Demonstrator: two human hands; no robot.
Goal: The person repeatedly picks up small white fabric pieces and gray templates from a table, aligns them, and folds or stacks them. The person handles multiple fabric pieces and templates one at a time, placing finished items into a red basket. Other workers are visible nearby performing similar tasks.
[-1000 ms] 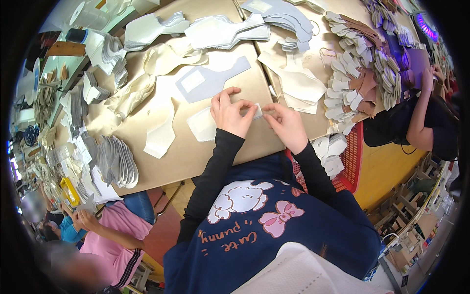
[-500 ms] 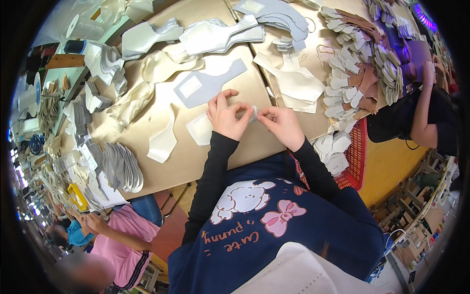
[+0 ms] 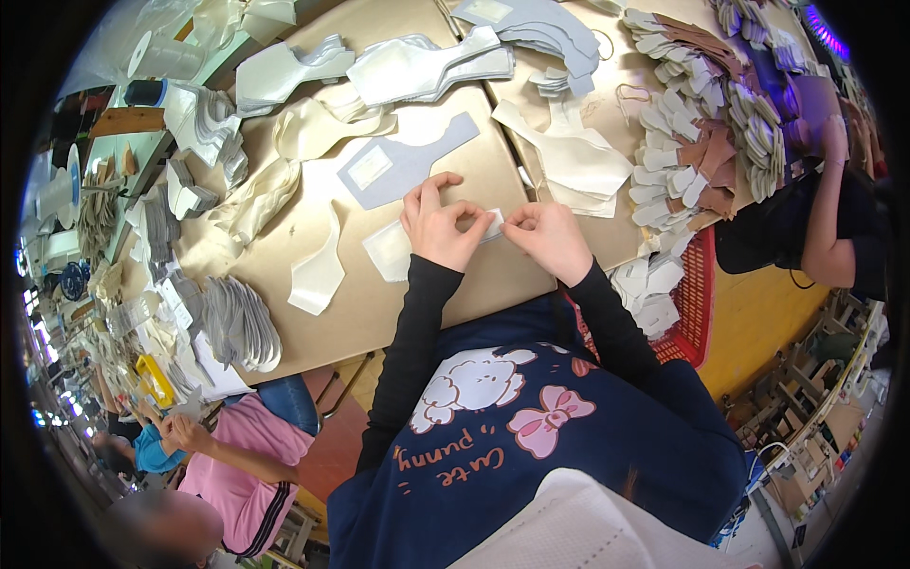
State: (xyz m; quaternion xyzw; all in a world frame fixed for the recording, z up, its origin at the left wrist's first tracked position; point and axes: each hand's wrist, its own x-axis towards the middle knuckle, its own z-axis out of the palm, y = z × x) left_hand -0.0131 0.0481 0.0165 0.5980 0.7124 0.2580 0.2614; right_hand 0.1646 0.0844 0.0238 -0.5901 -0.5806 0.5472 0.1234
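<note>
My left hand (image 3: 440, 226) and my right hand (image 3: 548, 237) meet near the front edge of the tan worktable (image 3: 379, 303). Between their fingertips they pinch a small pale strip (image 3: 494, 224), each hand at one end. A white cut piece (image 3: 389, 250) lies flat just left of my left hand. Beyond my hands lies a grey cut piece (image 3: 403, 161) with a pale patch on it. A curved cream piece (image 3: 318, 271) rests further left.
Stacks of cream and grey cut pieces (image 3: 417, 66) cover the far table. Fanned brown and white pieces (image 3: 692, 133) lie at right, above a red basket (image 3: 692, 303). A person in black (image 3: 806, 218) sits at right; a person in pink (image 3: 237, 465) sits lower left.
My hands stay together on the small strip, with only slight finger movement. The view has shifted a little.
</note>
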